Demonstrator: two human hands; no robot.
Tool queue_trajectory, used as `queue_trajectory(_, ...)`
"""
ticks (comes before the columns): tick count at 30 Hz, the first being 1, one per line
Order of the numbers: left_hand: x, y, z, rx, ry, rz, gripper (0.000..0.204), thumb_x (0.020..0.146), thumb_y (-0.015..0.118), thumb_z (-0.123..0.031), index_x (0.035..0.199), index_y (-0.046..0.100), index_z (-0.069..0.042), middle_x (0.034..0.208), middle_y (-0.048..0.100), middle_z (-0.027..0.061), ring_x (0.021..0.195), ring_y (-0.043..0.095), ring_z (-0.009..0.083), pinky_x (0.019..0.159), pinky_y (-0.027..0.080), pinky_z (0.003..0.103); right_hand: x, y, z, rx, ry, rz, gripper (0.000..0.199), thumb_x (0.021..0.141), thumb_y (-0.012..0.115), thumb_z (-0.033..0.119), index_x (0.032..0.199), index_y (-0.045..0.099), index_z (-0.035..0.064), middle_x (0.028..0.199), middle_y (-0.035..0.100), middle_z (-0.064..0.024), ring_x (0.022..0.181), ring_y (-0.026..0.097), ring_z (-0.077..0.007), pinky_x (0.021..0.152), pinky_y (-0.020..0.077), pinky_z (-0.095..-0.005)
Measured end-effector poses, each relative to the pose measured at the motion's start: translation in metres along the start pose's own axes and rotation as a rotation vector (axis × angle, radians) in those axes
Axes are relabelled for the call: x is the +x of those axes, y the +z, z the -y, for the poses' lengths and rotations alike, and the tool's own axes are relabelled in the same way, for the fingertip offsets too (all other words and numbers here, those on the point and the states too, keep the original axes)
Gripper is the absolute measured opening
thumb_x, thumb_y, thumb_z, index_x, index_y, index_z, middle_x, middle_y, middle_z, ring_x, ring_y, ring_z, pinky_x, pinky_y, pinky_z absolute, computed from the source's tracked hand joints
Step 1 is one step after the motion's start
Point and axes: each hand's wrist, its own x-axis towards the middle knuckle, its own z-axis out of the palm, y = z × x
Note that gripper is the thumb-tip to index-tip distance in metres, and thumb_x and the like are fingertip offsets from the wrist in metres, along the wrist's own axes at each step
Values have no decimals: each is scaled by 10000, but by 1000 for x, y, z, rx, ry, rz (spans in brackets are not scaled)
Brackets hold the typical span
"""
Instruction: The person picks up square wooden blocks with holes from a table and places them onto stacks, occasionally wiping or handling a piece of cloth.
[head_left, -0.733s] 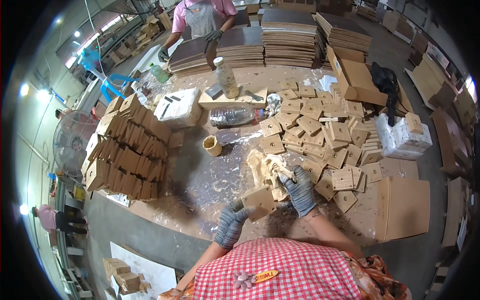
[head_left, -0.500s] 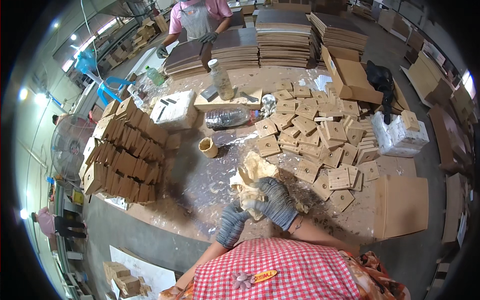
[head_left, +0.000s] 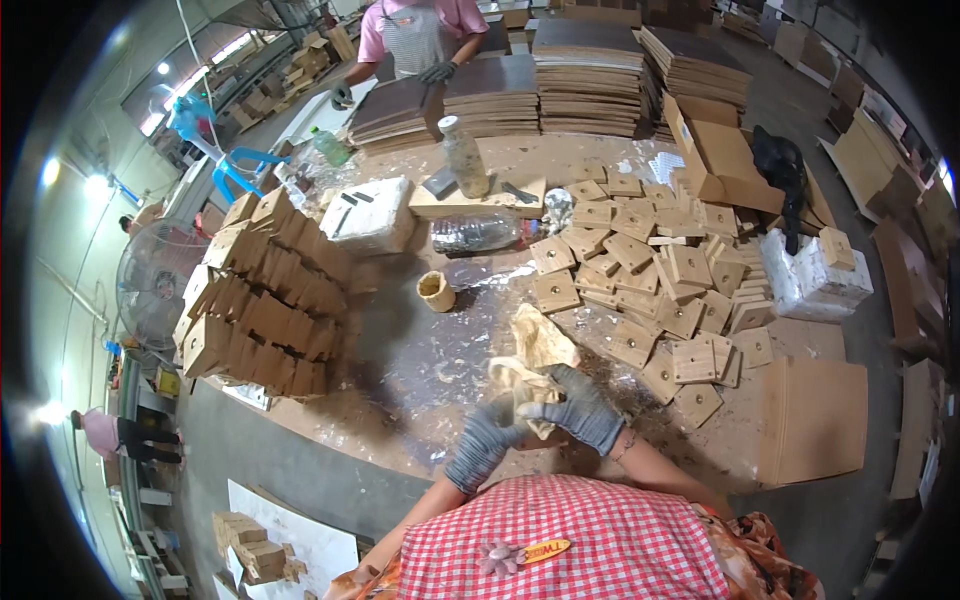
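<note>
A crumpled cream cloth [head_left: 543, 342] is bunched between my two gloved hands at the front of the table. My right hand [head_left: 580, 408], in a grey knitted glove, is closed on it from the right, fingers curled. Against its lower left side, my left hand [head_left: 486, 440] grips it too, with its fingers partly hidden. Whether anything lies inside the folds cannot be seen. A small tan cup [head_left: 436, 291] stands beyond the cloth to the left. To the right spreads a heap of square wooden blocks [head_left: 632, 252] with holes.
Tall stacks of wooden blocks [head_left: 262, 310] rise at the left. Behind lie a clear plastic bottle [head_left: 474, 233], an upright jar [head_left: 463, 160] and a white wrapped package [head_left: 368, 215]. A cardboard sheet [head_left: 815, 422] sits front right. Across the table, a gloved co-worker handles dark boards [head_left: 400, 108].
My hands have drawn closer together, bunching the cloth lower and tighter; my left hand has come up against it. The whole view has shifted slightly. The co-worker's hands have moved a little.
</note>
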Motion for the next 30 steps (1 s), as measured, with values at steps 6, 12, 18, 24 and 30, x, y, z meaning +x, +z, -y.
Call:
queue_trajectory(6,3,-3,-4,158,-99,65,521,808,714,-197,1254,545,11,1082,652,94,931,600,141,810,508,299,6,-17,-20,-97,50,-30,307,802,719,282,984,671,39,881,670,-65,809,625,-132,761,520,-287)
queue_trajectory(12,2,-1,-3,-150,-41,-92,518,803,721,-260,1214,569,15,986,658,61,835,600,119,712,493,262,10,-34,10,371,213,-167,344,818,716,311,1007,635,35,914,669,-70,800,626,-122,745,528,-256)
queue_trajectory(18,0,-5,-1,-199,2,-60,578,761,762,-309,1185,567,32,1029,654,103,891,627,145,770,505,274,2,-19,0,99,77,-117,342,843,685,283,1067,650,27,892,674,-65,775,618,-119,724,515,-268)
queue_trajectory(24,5,-3,-13,-81,-100,-34,465,796,740,-242,1154,594,16,983,669,90,880,633,149,753,522,276,-1,-15,-58,110,-10,-157,313,862,662,294,1010,663,18,812,672,-73,675,593,-140,639,496,-290)
queue_trajectory(30,2,-1,-25,-51,-75,-16,446,806,741,-240,1136,595,23,985,664,101,860,640,140,727,538,270,-2,-20,-51,378,159,-212,329,873,651,341,963,652,24,812,636,-40,700,583,-134,648,492,-292)
